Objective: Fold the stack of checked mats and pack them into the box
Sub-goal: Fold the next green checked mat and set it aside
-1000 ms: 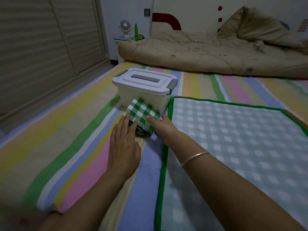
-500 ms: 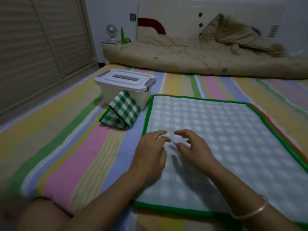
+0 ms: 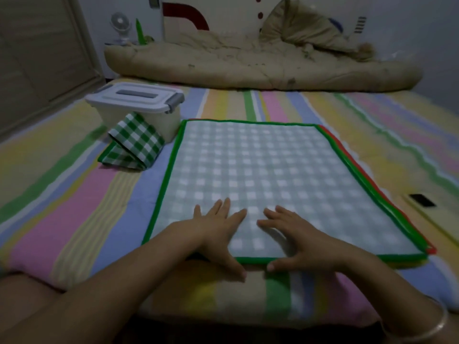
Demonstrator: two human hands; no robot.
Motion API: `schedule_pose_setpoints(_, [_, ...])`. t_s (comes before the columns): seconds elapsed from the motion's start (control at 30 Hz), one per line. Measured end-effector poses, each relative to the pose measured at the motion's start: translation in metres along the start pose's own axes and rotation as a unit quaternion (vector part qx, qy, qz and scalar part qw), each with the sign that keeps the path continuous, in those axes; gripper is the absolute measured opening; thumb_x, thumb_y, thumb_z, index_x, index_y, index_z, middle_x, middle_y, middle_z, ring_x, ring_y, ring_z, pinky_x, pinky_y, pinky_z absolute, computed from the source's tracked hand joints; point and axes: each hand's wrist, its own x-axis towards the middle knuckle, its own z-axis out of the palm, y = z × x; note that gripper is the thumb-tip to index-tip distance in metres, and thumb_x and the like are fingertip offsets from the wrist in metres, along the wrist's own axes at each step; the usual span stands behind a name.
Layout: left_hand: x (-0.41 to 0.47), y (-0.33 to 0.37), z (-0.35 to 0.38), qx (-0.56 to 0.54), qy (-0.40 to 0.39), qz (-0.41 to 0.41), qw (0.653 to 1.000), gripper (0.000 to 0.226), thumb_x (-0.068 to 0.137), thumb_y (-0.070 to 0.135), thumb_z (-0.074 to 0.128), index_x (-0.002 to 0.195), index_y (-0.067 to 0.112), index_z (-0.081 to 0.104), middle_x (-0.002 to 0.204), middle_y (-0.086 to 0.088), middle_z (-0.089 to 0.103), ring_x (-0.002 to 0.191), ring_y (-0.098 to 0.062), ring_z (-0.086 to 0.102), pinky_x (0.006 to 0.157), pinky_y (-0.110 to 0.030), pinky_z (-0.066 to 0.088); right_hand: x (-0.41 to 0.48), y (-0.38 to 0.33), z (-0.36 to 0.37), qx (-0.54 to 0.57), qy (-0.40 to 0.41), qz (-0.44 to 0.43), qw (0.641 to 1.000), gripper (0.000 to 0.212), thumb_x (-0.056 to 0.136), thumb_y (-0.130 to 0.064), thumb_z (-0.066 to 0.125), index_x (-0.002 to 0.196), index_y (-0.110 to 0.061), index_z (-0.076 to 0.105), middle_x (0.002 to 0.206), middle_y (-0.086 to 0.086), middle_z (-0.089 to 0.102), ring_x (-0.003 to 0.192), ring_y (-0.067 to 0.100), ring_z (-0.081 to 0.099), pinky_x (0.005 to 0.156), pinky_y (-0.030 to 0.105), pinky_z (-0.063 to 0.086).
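A stack of pale checked mats (image 3: 258,170) with green and red borders lies flat on the striped bed in front of me. My left hand (image 3: 218,232) and my right hand (image 3: 295,234) rest side by side on the stack's near edge, fingers spread flat on the top mat, thumbs over the green border. A folded green-and-white checked mat (image 3: 134,145) leans against the front of a white plastic box (image 3: 139,108). The box has a grey-handled lid that is closed, and it stands at the back left, beside the stack's far left corner.
A rumpled beige duvet (image 3: 248,68) and pillow lie across the far end of the bed. A small fan (image 3: 120,24) and a green bottle stand beyond it at the left. A dark phone (image 3: 422,200) lies right of the stack. A wardrobe door runs along the left.
Both hands left the folded mat leaning on the box, moved right and came down flat on the near edge of the stack. The view has shifted toward the stack.
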Motion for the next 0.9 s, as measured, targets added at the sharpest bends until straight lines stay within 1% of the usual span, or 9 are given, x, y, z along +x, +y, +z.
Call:
schedule_pose_setpoints(0.13, [-0.013, -0.002, -0.014, -0.041, -0.016, 0.012, 0.999, 0.114, 0.069, 0.077, 0.064, 0.152, 0.043, -0.007, 0.162, 0.002, -0.019, 0.149, -0.023, -0.016, 0.118, -0.061, 0.0, -0.008, 0.006, -0.002, 0.059, -0.004, -0.012, 0.998, 0.094, 0.074, -0.059, 0.072, 0.15, -0.045, 0.018, 0.16, -0.022, 0.0, 0.145, -0.002, -0.01, 0.122, 0.033, 0.01])
schedule_pose_setpoints(0.23, [-0.025, -0.007, -0.028, -0.099, -0.033, 0.025, 0.994, 0.087, 0.081, 0.062, 0.065, 0.151, 0.049, 0.016, 0.164, 0.006, -0.005, 0.15, -0.018, -0.003, 0.122, -0.047, 0.01, -0.016, 0.003, -0.004, 0.031, -0.04, -0.02, 0.999, 0.098, 0.078, -0.053, 0.072, 0.152, -0.043, 0.008, 0.156, -0.027, -0.004, 0.143, -0.004, -0.012, 0.121, 0.028, 0.006])
schedule_pose_setpoints(0.33, [-0.031, -0.014, -0.042, -0.192, -0.005, 0.063, 0.979, 0.043, 0.093, 0.035, 0.062, 0.136, 0.038, 0.054, 0.155, 0.007, 0.033, 0.143, -0.015, 0.029, 0.117, -0.031, 0.024, -0.02, 0.001, -0.009, 0.044, 0.02, -0.006, 0.999, 0.068, 0.087, -0.046, 0.066, 0.145, -0.043, 0.031, 0.147, -0.027, 0.027, 0.138, -0.002, 0.026, 0.11, 0.02, 0.028])
schedule_pose_setpoints(0.4, [-0.033, -0.019, -0.051, -0.215, 0.0, 0.055, 0.975, 0.026, 0.094, 0.026, 0.061, 0.119, 0.03, 0.067, 0.139, 0.007, 0.055, 0.128, -0.012, 0.05, 0.113, -0.033, 0.036, -0.021, 0.001, -0.018, 0.016, 0.08, 0.001, 0.997, 0.037, 0.092, -0.039, 0.062, 0.127, -0.041, 0.051, 0.129, -0.019, 0.057, 0.118, 0.005, 0.054, 0.093, 0.024, 0.044])
schedule_pose_setpoints(0.5, [-0.035, -0.018, -0.064, -0.199, -0.087, 0.017, 0.976, 0.028, 0.094, 0.024, 0.061, 0.121, 0.026, 0.066, 0.123, 0.009, 0.063, 0.115, -0.012, 0.057, 0.107, -0.042, 0.044, -0.022, -0.005, -0.032, -0.088, 0.102, 0.006, 0.991, 0.011, 0.096, -0.036, 0.055, 0.104, -0.03, 0.06, 0.1, -0.007, 0.071, 0.089, 0.015, 0.063, 0.075, 0.03, 0.046])
schedule_pose_setpoints(0.6, [-0.033, -0.013, -0.072, -0.157, -0.145, -0.004, 0.977, 0.033, 0.094, 0.022, 0.06, 0.127, 0.028, 0.058, 0.121, 0.009, 0.057, 0.116, -0.016, 0.051, 0.107, -0.048, 0.043, -0.021, -0.013, -0.038, -0.127, 0.089, 0.001, 0.988, 0.017, 0.098, -0.041, 0.05, 0.098, -0.027, 0.059, 0.085, -0.004, 0.067, 0.078, 0.019, 0.059, 0.067, 0.032, 0.041])
schedule_pose_setpoints(0.73, [-0.023, -0.016, -0.074, -0.143, -0.078, -0.001, 0.987, 0.018, 0.096, 0.017, 0.056, 0.11, 0.021, 0.067, 0.11, 0.001, 0.069, 0.101, -0.017, 0.066, 0.094, -0.037, 0.053, -0.015, -0.02, -0.051, -0.236, 0.107, 0.029, 0.965, 0.033, 0.096, -0.053, 0.046, 0.102, -0.023, 0.056, 0.076, -0.007, 0.056, 0.073, 0.02, 0.054, 0.059, 0.031, 0.033])
schedule_pose_setpoints(0.8, [-0.021, -0.021, -0.077, -0.125, -0.056, -0.005, 0.99, 0.014, 0.098, 0.024, 0.055, 0.097, 0.021, 0.069, 0.102, 0.0, 0.071, 0.091, -0.016, 0.068, 0.089, -0.034, 0.055, -0.011, -0.019, -0.059, -0.339, 0.155, 0.041, 0.927, 0.037, 0.095, -0.059, 0.042, 0.106, -0.025, 0.051, 0.087, 0.0, 0.063, 0.076, 0.025, 0.057, 0.054, 0.031, 0.028])
schedule_pose_setpoints(0.9, [-0.017, -0.031, -0.081, -0.11, -0.043, -0.014, 0.993, 0.021, 0.096, 0.04, 0.058, 0.088, 0.023, 0.07, 0.089, 0.003, 0.071, 0.08, -0.013, 0.067, 0.08, -0.031, 0.055, -0.003, -0.017, -0.061, -0.38, 0.223, 0.019, 0.897, 0.04, 0.094, -0.058, 0.046, 0.106, -0.021, 0.053, 0.08, 0.0, 0.063, 0.067, 0.026, 0.055, 0.056, 0.03, 0.03])
